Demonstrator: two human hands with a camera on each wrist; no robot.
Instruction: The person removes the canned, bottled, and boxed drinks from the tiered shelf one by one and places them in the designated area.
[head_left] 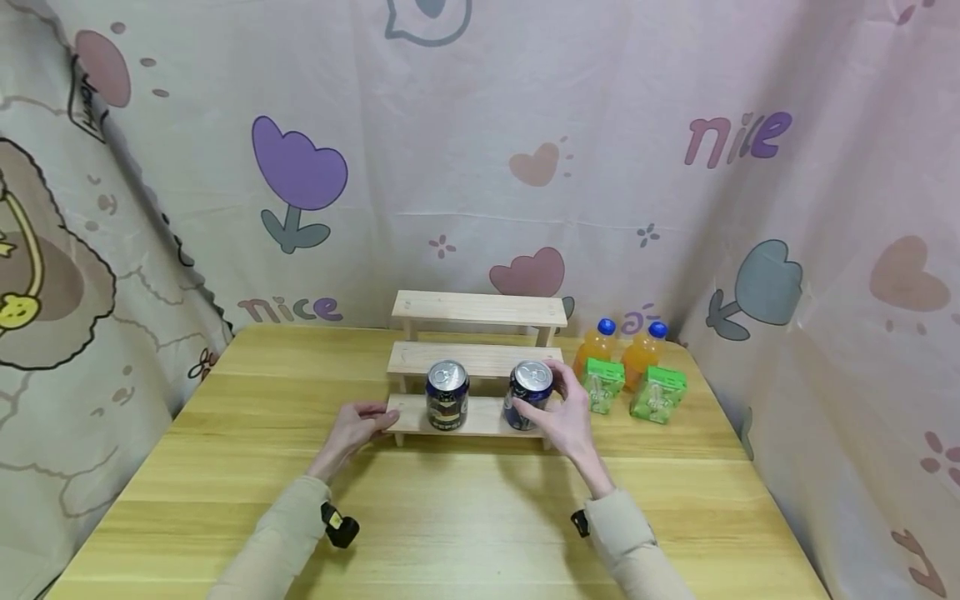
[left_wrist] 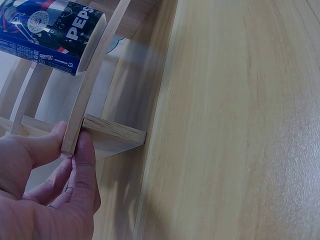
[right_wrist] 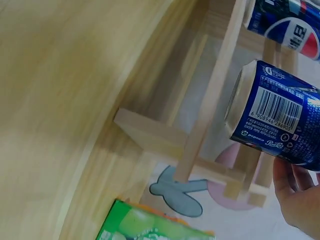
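Observation:
A three-step wooden rack (head_left: 480,308) stands on the table. My left hand (head_left: 358,425) pinches the left end of its lowest step, thumb above and fingers below in the left wrist view. On that step, left of the middle, one dark blue Pepsi can (head_left: 447,396) stands upright. Toward the right end, my right hand (head_left: 567,414) grips a second blue Pepsi can (head_left: 531,392) by its sides. That can (right_wrist: 280,115) shows its barcode in the right wrist view, where a narrow gap appears between its base and the step's plank.
Right of the rack stand two orange drink bottles (head_left: 642,354) with blue caps. Before them are two green juice boxes (head_left: 658,394). A printed curtain (head_left: 450,183) hangs behind the wooden table (head_left: 480,517) and along its sides.

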